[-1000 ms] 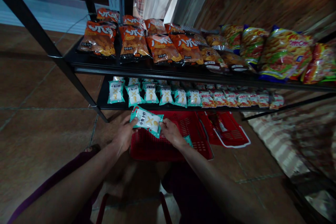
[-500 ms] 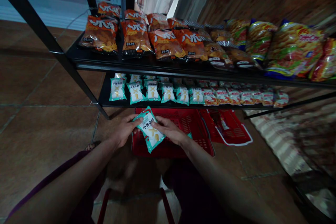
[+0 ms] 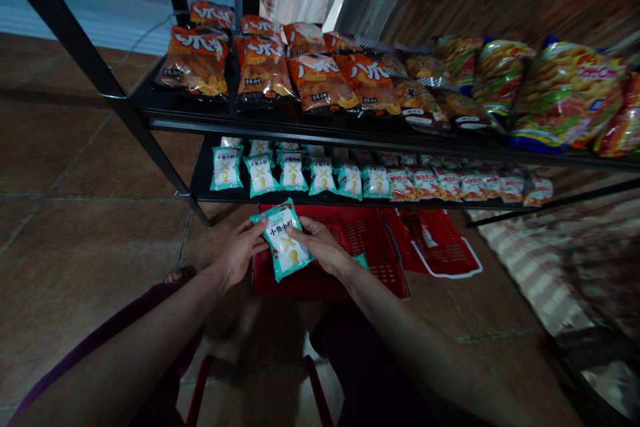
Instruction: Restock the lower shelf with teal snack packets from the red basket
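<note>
Between my hands is a small green-and-white snack bag (image 3: 289, 252) with dark lettering, held up over a red plastic basket (image 3: 327, 290). My left hand (image 3: 243, 250) grips its left edge, thumb on the front. My right hand (image 3: 323, 245) closes on its right side, the thumb lying across the printed front. Another green packet (image 3: 361, 260) shows inside the basket, partly hidden by my right forearm. Just beyond, a row of matching green-and-white bags (image 3: 323, 177) stands on the black lower shelf (image 3: 225, 195).
Orange snack bags (image 3: 265, 73) and large yellow-green bags (image 3: 555, 97) fill the upper shelf. Red-and-white packets (image 3: 440, 185) continue the lower row. A second red basket with a white handle (image 3: 475, 265) sits on the right. A black shelf post (image 3: 145, 147) slants down at left.
The bag in my hands has turned slightly more upright and shifted a little left. Both hands keep their hold. The view has moved slightly.
</note>
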The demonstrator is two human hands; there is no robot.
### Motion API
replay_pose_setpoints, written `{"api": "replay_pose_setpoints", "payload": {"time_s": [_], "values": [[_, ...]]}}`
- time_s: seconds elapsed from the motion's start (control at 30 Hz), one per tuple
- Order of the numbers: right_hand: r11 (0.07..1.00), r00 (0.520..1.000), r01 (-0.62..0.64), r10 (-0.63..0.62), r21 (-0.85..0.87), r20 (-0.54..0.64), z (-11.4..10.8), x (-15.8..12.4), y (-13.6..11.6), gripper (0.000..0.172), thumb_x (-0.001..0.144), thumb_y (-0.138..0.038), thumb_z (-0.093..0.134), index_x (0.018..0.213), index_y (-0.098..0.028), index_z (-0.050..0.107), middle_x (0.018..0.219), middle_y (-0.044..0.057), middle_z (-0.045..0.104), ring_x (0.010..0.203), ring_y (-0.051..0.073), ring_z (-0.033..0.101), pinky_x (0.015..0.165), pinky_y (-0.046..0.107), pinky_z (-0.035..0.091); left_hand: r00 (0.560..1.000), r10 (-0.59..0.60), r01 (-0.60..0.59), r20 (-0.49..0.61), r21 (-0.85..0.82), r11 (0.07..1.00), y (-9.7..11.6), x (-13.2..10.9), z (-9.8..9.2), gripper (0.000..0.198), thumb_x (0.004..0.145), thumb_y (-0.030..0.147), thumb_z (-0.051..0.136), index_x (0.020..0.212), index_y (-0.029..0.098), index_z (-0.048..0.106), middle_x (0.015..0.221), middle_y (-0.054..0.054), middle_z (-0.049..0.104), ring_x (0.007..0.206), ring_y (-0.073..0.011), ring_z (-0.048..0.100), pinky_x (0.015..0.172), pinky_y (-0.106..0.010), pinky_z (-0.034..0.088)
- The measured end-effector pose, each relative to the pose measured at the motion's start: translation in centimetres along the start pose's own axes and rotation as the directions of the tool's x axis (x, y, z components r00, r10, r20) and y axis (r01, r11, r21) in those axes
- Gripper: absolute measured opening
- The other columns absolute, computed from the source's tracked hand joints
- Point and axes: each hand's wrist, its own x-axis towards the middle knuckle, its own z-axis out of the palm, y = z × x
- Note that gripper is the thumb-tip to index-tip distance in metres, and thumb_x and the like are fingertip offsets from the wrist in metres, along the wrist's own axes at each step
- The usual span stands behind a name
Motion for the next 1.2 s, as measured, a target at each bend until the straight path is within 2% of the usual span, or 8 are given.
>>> {"api": "replay_pose_setpoints", "payload": {"time_s": [0.2, 0.3, 0.5, 0.67, 0.9, 1.07, 1.2], "values": [[0.998, 0.998, -0.052, 0.051, 0.046, 0.025, 0.5, -0.3, -0.1, 0.046, 0.059, -0.046, 0.076, 0.091, -0.017, 0.06, 0.08, 0.002, 0.069, 0.061, 0.011, 0.061, 0.056, 0.022, 0.049, 0.993, 0.076, -0.081, -0.089, -0.054, 0.995, 0.3, -0.4, 0.9, 0.039, 0.058, 0.04, 0.078, 0.082, 0.013, 0.065, 0.075, -0.008, 0.07, 0.063, -0.0169, 0.064, 0.059, -0.026, 0.049], [0.996, 0.998, -0.065, 0.064, 0.053, 0.02, 0.7, -0.4, -0.1, 0.046, 0.061, -0.045, 0.075, 0.094, -0.017, 0.059, 0.083, 0.002, 0.069, 0.063, 0.012, 0.062, 0.058, 0.023, 0.05, 0.989, 0.082, -0.091, -0.126, -0.065, 0.994, 0.4, -0.3, 1.2, 0.034, 0.058, 0.038, 0.078, 0.077, 0.013, 0.065, 0.069, -0.006, 0.069, 0.058, -0.0156, 0.063, 0.056, -0.025, 0.049], [0.996, 0.994, -0.041, 0.033, 0.077, 0.104, 0.5, -0.5, -0.1, 0.043, 0.064, -0.039, 0.074, 0.097, -0.017, 0.058, 0.094, 0.003, 0.068, 0.074, 0.013, 0.064, 0.068, 0.025, 0.052, 0.982, 0.077, -0.092, -0.171, -0.084, 0.992, 0.4, 0.3, 0.9, 0.031, 0.06, 0.034, 0.076, 0.079, 0.013, 0.065, 0.069, -0.004, 0.068, 0.054, -0.012, 0.059, 0.051, -0.022, 0.046], [0.992, 0.978, -0.072, 0.051, 0.099, 0.2, 0.4, -0.7, -0.2, 0.049, 0.065, -0.034, 0.074, 0.109, -0.021, 0.056, 0.109, 0.003, 0.065, 0.085, 0.015, 0.065, 0.076, 0.03, 0.052, 0.983, -0.002, -0.023, -0.185, -0.133, 0.991, 1.0, 0.1, 0.9, 0.023, 0.066, 0.027, 0.072, 0.082, 0.014, 0.063, 0.067, -0.003, 0.067, 0.052, -0.0115, 0.058, 0.051, -0.022, 0.047], [0.991, 0.982, -0.036, 0.01, 0.131, 0.191, 0.5, -0.5, 0.0, 0.048, 0.064, -0.033, 0.075, 0.107, -0.02, 0.057, 0.108, 0.003, 0.066, 0.087, 0.015, 0.065, 0.081, 0.03, 0.051, 0.988, -0.016, -0.013, -0.155, -0.186, 0.982, 1.3, 0.2, 1.0, 0.012, 0.072, 0.022, 0.065, 0.081, 0.014, 0.065, 0.076, -0.005, 0.069, 0.062, -0.0131, 0.062, 0.06, -0.025, 0.05], [0.99, 0.986, -0.05, 0.028, 0.132, 0.164, 0.3, -0.5, 0.1, 0.048, 0.062, -0.034, 0.076, 0.105, -0.02, 0.058, 0.103, 0.002, 0.068, 0.082, 0.015, 0.065, 0.075, 0.029, 0.052, 0.992, -0.004, -0.017, -0.126, -0.168, 0.986, 0.9, 0.5, 0.7, 0.017, 0.073, 0.027, 0.066, 0.083, 0.013, 0.066, 0.081, -0.007, 0.07, 0.064, -0.0133, 0.062, 0.06, -0.024, 0.049], [0.986, 0.984, -0.078, 0.052, 0.145, 0.172, 0.4, -0.6, 0.1, 0.05, 0.061, -0.034, 0.077, 0.105, -0.02, 0.058, 0.104, 0.003, 0.068, 0.081, 0.015, 0.066, 0.075, 0.029, 0.052, 0.989, -0.023, 0.001, -0.147, -0.146, 0.989, 0.9, 0.5, 0.8, 0.021, 0.073, 0.03, 0.066, 0.086, 0.013, 0.065, 0.08, -0.007, 0.07, 0.063, -0.0137, 0.062, 0.057, -0.024, 0.048]]}}
